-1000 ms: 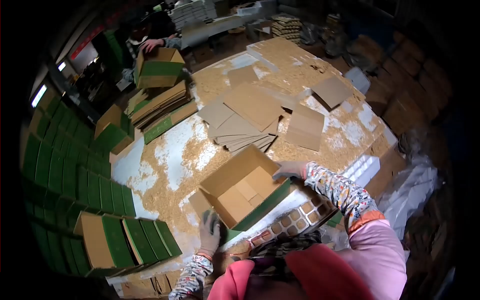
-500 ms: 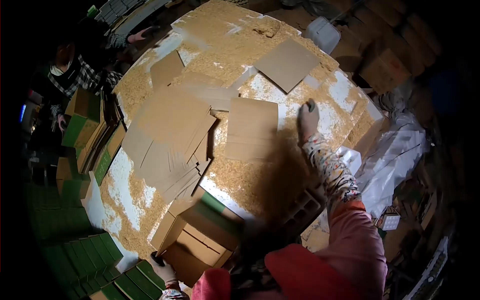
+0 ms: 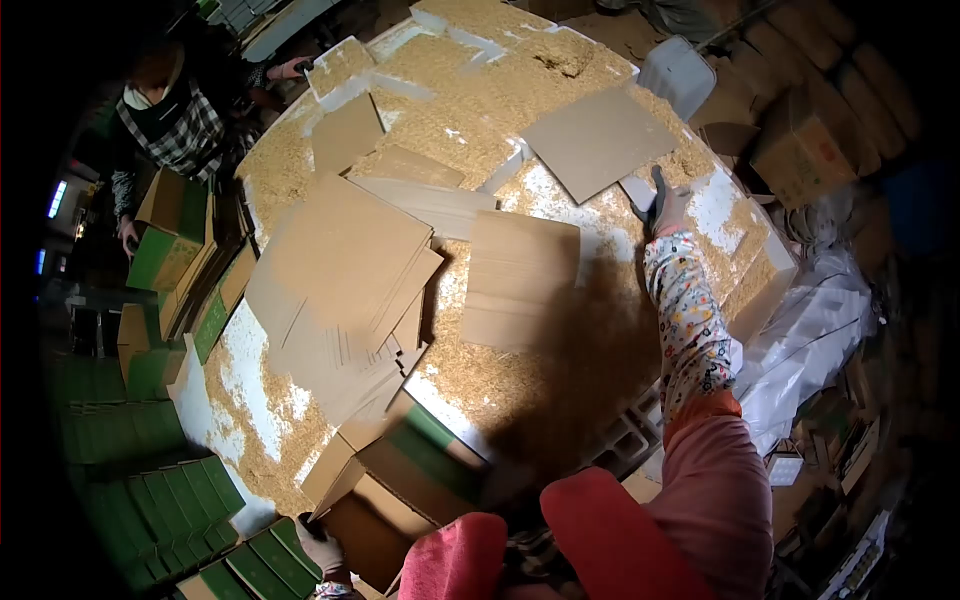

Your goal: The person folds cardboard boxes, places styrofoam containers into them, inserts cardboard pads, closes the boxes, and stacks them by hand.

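Note:
At the near edge, my left hand (image 3: 320, 547), in a pale glove with dark fingertips, grips the left wall of an open cardboard box (image 3: 372, 535) with a green band. My right hand (image 3: 670, 208), gloved the same way, is stretched far out over the table with its fingers apart and nothing visible in them. Close to its fingertips lie a small white block (image 3: 638, 191) and the corner of a flat cardboard sheet (image 3: 600, 140). Another cardboard sheet (image 3: 520, 280) rests on the sawdust-like material, left of my right forearm.
Fanned cardboard sheets (image 3: 330, 270) cover the table's left half. Green cartons (image 3: 170, 510) are stacked at lower left. A co-worker (image 3: 185, 120) stands at upper left beside folded boxes. Plastic wrap (image 3: 810, 320) and a white container (image 3: 677, 78) are on the right.
My right hand has reached farther forward and right, and its fingers have spread. My left hand keeps hold of the box. The view has shifted slightly.

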